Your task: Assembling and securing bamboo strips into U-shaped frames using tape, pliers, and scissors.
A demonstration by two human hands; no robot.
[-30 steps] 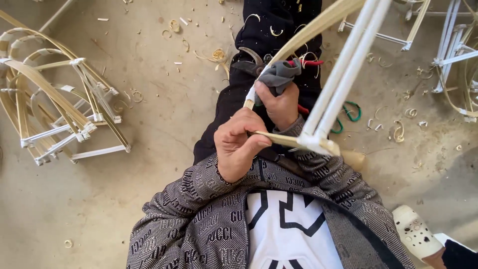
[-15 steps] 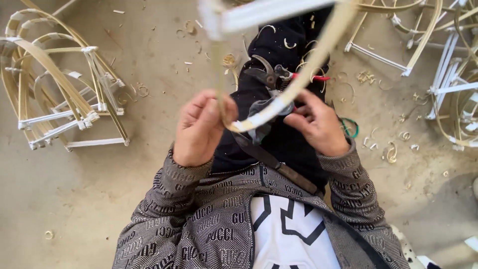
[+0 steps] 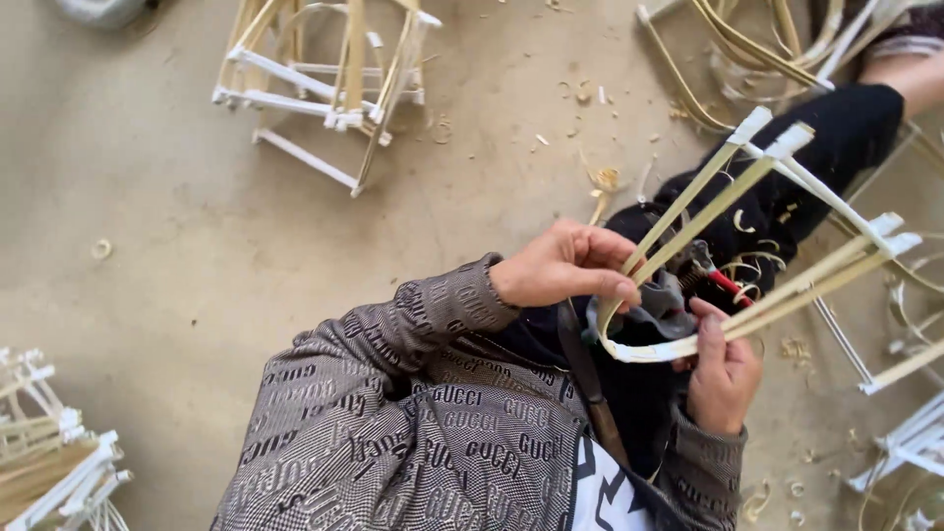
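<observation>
My left hand (image 3: 565, 264) grips the upper arm of a bent bamboo strip frame (image 3: 747, 187), whose ends are wrapped in white tape. Under the frame, my right hand (image 3: 723, 374) pinches its lower curved strip from below. The frame bends in a U between my hands and fans out toward the upper right over my black-trousered legs (image 3: 826, 147). On my lap, just behind the bend, lies a pair of pliers with red handles (image 3: 713, 275) on a grey cloth (image 3: 669, 300).
A finished bamboo frame (image 3: 334, 88) lies on the concrete floor at the upper left. More frames sit at the lower left (image 3: 49, 462), upper right (image 3: 757, 39) and right edge (image 3: 905, 433). Bamboo shavings (image 3: 605, 177) are scattered on the floor.
The view has swung to the right. The frame has turned from pointing up to fanning out to the right, and my hands have shifted along its curved strip.
</observation>
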